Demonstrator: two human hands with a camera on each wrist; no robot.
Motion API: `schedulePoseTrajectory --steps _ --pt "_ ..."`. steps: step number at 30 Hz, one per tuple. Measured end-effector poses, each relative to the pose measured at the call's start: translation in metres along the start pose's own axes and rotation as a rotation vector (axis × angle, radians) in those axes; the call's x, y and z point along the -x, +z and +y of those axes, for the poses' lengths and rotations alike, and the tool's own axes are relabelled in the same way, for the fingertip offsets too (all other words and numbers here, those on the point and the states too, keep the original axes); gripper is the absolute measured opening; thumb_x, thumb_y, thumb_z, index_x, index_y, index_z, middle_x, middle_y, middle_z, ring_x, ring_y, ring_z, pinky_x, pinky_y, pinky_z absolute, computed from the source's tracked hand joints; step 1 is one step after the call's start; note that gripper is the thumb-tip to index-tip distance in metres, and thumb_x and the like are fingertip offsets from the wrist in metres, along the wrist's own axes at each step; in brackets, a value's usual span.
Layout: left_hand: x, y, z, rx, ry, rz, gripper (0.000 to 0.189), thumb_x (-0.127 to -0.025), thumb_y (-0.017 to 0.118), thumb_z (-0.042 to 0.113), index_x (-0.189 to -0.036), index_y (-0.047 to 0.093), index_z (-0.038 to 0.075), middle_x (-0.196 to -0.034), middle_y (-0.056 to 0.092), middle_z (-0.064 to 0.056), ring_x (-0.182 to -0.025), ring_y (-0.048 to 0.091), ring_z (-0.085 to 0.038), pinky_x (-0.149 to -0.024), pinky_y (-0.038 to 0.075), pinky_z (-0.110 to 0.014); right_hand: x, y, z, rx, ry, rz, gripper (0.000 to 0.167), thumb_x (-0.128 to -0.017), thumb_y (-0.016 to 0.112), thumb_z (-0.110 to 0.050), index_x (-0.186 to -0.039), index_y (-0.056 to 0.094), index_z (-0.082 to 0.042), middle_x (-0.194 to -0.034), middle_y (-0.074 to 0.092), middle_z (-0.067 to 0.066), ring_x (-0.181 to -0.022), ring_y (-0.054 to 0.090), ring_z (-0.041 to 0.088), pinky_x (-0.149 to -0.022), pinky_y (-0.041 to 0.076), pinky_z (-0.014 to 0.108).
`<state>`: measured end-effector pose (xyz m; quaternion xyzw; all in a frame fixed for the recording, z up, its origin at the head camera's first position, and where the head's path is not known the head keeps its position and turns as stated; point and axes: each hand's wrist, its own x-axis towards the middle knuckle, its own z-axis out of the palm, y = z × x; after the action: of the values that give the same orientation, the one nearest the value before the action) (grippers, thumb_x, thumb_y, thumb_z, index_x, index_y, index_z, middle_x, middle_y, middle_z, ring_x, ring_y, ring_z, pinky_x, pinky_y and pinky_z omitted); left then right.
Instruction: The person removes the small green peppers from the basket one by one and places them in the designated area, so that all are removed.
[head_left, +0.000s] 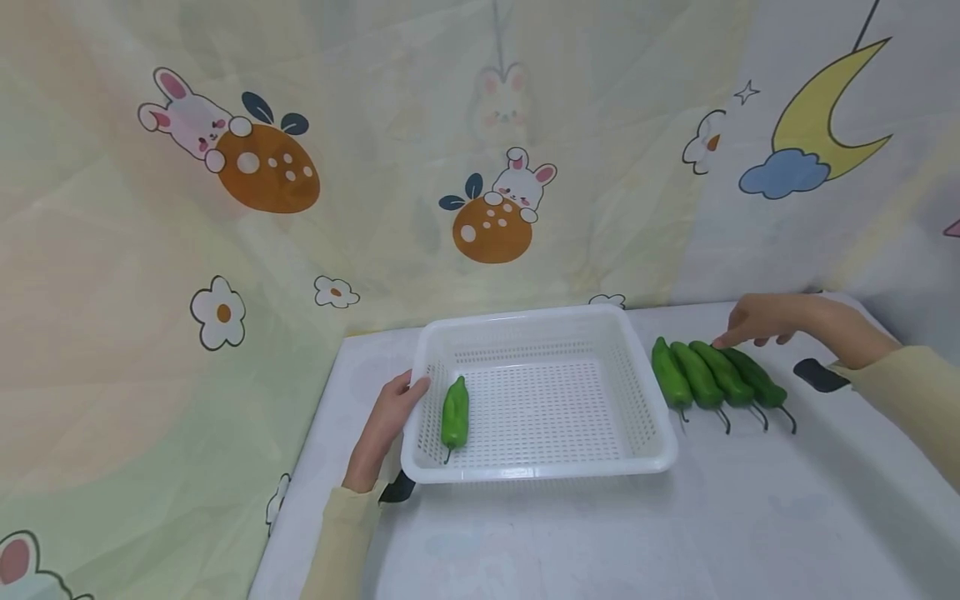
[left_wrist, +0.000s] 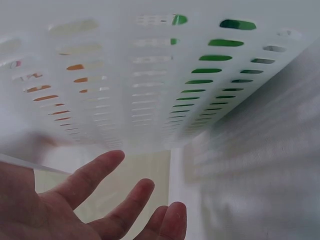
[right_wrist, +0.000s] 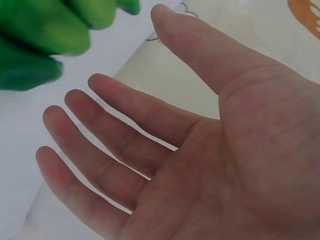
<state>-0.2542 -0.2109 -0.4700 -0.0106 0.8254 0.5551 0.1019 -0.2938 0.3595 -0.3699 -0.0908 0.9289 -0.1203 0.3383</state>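
A white plastic basket [head_left: 540, 477] with perforated walls stands on the table, one green pepper [head_left: 454, 414] lying inside by its left wall. At that left side is my left hand [head_left: 390, 421], its thumb over the rim; the left wrist view has the other fingers [left_wrist: 137, 192] spread outside the perforated wall. To the right of the basket, several green peppers [head_left: 703, 377] lie side by side, stems toward me. My right hand [head_left: 772, 317] is over their far ends, fingertips close to them. In the right wrist view its fingers [right_wrist: 125, 107] are extended and apart, with nothing between them and the thumb.
The table [head_left: 570, 542] has a white cover. Behind it and to the left hangs a printed cloth [head_left: 405, 125] with rabbits and flowers. Dark straps [head_left: 821, 375] show at both wrists.
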Motion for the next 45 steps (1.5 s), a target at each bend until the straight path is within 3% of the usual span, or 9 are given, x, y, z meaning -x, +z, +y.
schedulePoseTrajectory --steps 9,20,27,45 --pt "0.001 0.0 0.001 -0.009 0.006 0.011 0.047 -0.104 0.051 0.041 -0.147 0.05 0.022 -0.122 0.07 -0.016 -0.096 0.075 -0.026 -0.076 0.064 -0.037 0.001 0.005 -0.026 0.085 -0.05 0.06 0.065 -0.096 0.063 -0.046 -0.117 0.061 0.016 -0.106 0.07 0.022 -0.094 0.068 0.035 -0.078 0.06 0.054" --pt "0.002 0.001 0.001 -0.016 0.011 0.017 0.048 -0.104 0.05 0.04 -0.148 0.05 0.019 -0.122 0.07 -0.017 -0.096 0.074 -0.026 -0.075 0.064 -0.037 0.001 0.01 -0.051 0.16 -0.055 0.158 0.052 -0.093 0.068 -0.04 -0.106 0.066 0.01 -0.094 0.069 0.011 -0.082 0.063 0.022 -0.074 0.058 0.044" --pt "0.002 0.001 0.002 -0.004 0.008 0.011 0.048 -0.104 0.051 0.04 -0.147 0.05 0.021 -0.123 0.069 -0.016 -0.096 0.074 -0.026 -0.076 0.064 -0.037 0.002 0.007 -0.07 0.181 -0.09 0.149 0.048 -0.093 0.069 -0.037 -0.103 0.065 0.01 -0.092 0.068 0.01 -0.08 0.061 0.021 -0.072 0.057 0.043" --pt "0.001 0.002 0.002 -0.002 0.006 0.011 0.047 -0.104 0.051 0.041 -0.147 0.051 0.022 -0.122 0.07 -0.016 -0.095 0.075 -0.027 -0.075 0.064 -0.037 0.006 0.002 -0.123 0.196 -0.017 0.252 0.037 -0.09 0.072 -0.033 -0.096 0.063 0.003 -0.087 0.065 0.01 -0.075 0.058 0.023 -0.064 0.052 0.036"
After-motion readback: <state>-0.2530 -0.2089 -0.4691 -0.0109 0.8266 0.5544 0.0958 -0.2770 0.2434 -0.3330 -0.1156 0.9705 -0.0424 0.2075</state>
